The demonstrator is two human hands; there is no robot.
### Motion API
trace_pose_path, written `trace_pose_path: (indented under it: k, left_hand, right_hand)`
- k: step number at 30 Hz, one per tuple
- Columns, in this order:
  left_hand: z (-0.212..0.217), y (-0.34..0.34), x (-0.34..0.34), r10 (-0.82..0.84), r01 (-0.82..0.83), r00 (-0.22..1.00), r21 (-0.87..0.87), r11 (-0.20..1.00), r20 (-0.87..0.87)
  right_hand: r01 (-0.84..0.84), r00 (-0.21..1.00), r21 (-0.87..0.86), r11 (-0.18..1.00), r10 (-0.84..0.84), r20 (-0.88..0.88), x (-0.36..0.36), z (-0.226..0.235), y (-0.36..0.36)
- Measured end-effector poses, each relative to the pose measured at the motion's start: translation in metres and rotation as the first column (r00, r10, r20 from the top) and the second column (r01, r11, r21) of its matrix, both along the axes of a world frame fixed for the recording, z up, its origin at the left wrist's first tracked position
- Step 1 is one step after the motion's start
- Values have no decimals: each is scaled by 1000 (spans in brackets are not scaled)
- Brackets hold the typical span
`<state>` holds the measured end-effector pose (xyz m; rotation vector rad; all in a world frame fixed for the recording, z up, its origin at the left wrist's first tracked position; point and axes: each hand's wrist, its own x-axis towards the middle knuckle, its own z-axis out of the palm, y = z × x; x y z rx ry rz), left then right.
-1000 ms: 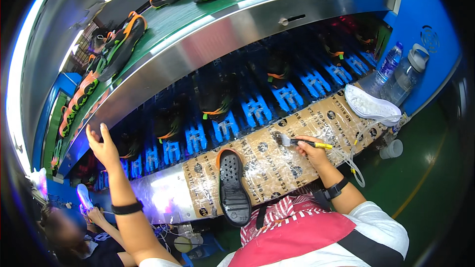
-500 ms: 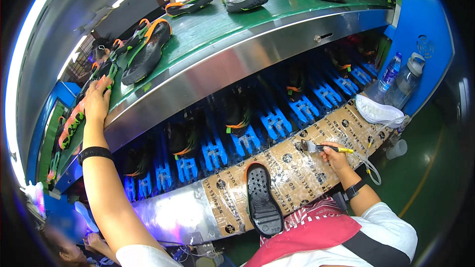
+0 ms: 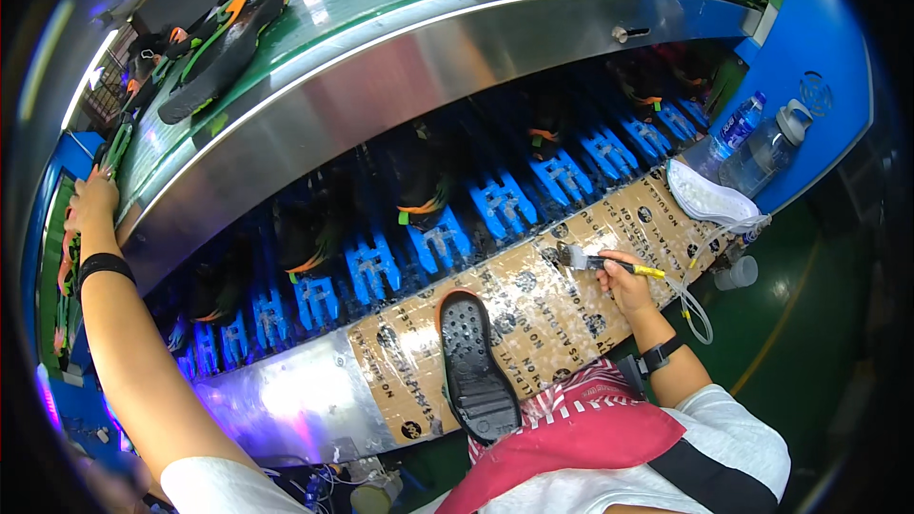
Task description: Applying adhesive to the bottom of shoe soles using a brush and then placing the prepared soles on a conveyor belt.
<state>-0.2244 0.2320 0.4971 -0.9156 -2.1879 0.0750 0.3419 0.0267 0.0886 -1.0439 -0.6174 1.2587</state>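
One change: left hand [image 3: 92,200] farther along the belt [image 3: 343,2], left of the black sole [image 3: 479,371] (can't tell its finger grip); sole untouched on bench [image 3: 309,400], right hand [image 3: 624,287] pinching brush [image 3: 587,261] right of it.

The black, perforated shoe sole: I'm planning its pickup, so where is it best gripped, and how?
Probably by its near end, thumb above, fingers beneath, from its left: the sole appears to overhang the brown-covered bench there, while the red cloth apron crowds its right.
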Motion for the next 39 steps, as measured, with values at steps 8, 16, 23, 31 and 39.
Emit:
trace_pose_path:
  k: [8, 16, 23, 31, 39]
  left_hand:
    - [-15, -72, -4, -856, 749, 499, 562, 350, -132]
    - [-119, -327, 188, -881, 436, 76, 779, 451, 467]
    - [-236, -404, 211, -749, 15, 84, 751, 660, 657]
    - [-363, -452, 264, -238, 389, -25, 229, 892, 971]
    - [-379, -407, 295, -499, 63, -381, 561, 826, 778]
  right_hand:
    - [-71, 997, 54, 996, 70, 13, 1, -4, 3]
    - [-106, 993, 112, 988, 112, -42, 5, -8, 3]
    - [-144, 989, 101, 984, 147, -23, 6, -4, 2]
    - [-155, 988, 144, 977, 156, 2, 10, -8, 2]
    - [-173, 985, 129, 976, 169, 37, 4, -13, 2]
